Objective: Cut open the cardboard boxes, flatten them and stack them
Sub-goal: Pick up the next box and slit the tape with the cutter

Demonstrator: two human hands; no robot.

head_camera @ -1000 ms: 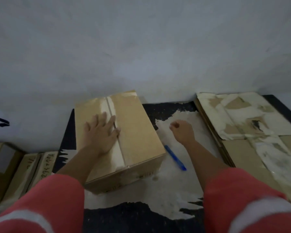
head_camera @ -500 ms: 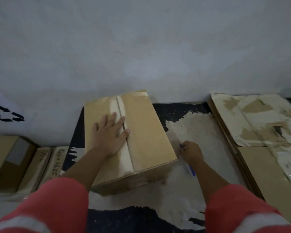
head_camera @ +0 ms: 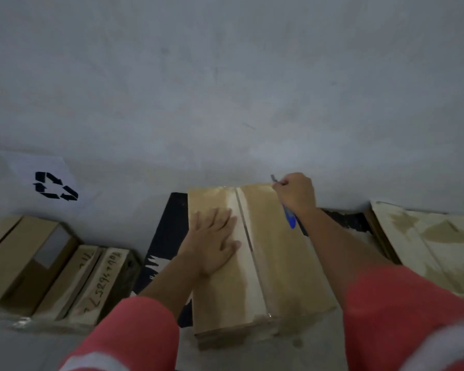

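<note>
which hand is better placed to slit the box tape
Right. The right hand grips the blue cutter at the far end of the box, close to the taped seam. The left hand lies flat on the box top, holding nothing.

Both arms reach forward from the lower edge of the view, forearms bare below a left sleeve (head_camera: 126,333) and a right sleeve (head_camera: 402,317), both red with a pale band. The left hand (head_camera: 214,241) lies flat, palm down, fingers straight and slightly spread, pointing away from the body, thumb out to the right; it presses on the top of the box (head_camera: 279,263). The right arm extends further out. The right hand (head_camera: 295,192) is a fist, fingers curled round the blue cutter (head_camera: 289,219), whose handle end shows below the wrist
</note>
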